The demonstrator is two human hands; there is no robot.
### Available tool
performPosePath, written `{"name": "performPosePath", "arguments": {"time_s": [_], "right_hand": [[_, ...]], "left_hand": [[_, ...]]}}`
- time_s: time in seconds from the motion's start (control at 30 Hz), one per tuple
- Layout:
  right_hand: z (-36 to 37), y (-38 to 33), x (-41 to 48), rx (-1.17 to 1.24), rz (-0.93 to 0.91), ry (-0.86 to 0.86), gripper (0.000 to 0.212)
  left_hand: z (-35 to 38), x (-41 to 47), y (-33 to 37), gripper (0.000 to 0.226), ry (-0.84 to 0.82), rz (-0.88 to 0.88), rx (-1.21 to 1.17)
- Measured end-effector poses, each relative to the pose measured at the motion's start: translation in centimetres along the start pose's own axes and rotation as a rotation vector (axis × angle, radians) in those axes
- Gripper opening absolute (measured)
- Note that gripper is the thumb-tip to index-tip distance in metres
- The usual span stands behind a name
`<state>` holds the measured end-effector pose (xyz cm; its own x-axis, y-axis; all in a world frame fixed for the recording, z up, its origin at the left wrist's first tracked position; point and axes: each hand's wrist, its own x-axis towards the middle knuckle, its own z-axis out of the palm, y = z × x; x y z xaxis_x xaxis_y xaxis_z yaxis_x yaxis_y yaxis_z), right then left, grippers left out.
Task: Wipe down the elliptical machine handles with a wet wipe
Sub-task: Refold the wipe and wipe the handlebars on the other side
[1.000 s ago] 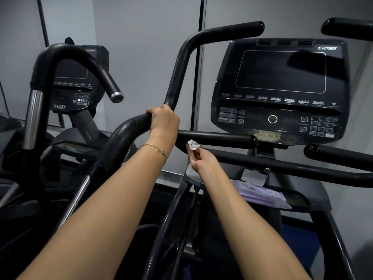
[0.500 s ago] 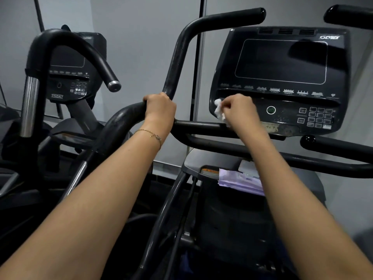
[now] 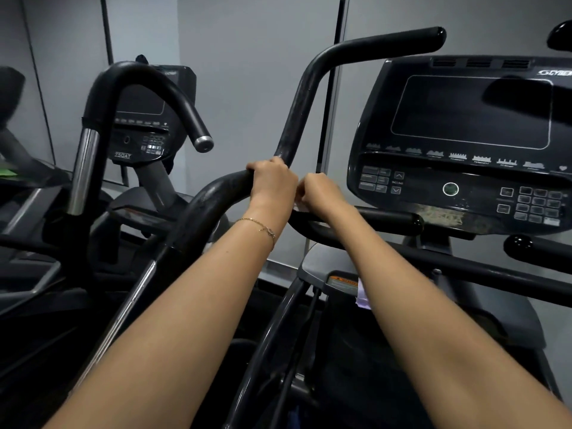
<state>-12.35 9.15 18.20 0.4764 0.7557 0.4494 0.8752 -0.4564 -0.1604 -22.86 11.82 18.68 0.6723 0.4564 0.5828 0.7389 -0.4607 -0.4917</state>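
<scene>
L hand point(image 3: 272, 184) grasps the tall black curved elliptical handle point(image 3: 297, 119) at its bend; from there the bar climbs, then turns, tip pointing right. R hand point(image 3: 322, 193) is clenched round a white wet wipe point(image 3: 297, 205), mostly hidden, on the short black horizontal grip point(image 3: 387, 217), which lies left-right, cap to the right. 2 hands, 1 wipe, 1 black console point(image 3: 464, 134)

Two black handles, one wet wipe point(image 3: 298, 203)
Curved handle point(image 3: 305, 97) upright; short handle point(image 3: 388, 217) horizontal; wipe white, bunched on it, mostly hidden.
</scene>
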Motion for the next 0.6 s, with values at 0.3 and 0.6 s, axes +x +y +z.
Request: {"name": "performPosePath", "arguments": {"time_s": [0.3,0.6], "right_hand": [[-4.2,4.6,-6.8,1.046,0.058,0.050,0.015],[-4.5,5.9,-10.5,1.437,0.210,0.099,0.014]], "left_hand": [[-0.8,-1.5,0.5,0.027,0.117,-0.126,-0.630],[-1.7,-4.5,5.3,0.016,-0.438,-0.401,-2.567]]}}
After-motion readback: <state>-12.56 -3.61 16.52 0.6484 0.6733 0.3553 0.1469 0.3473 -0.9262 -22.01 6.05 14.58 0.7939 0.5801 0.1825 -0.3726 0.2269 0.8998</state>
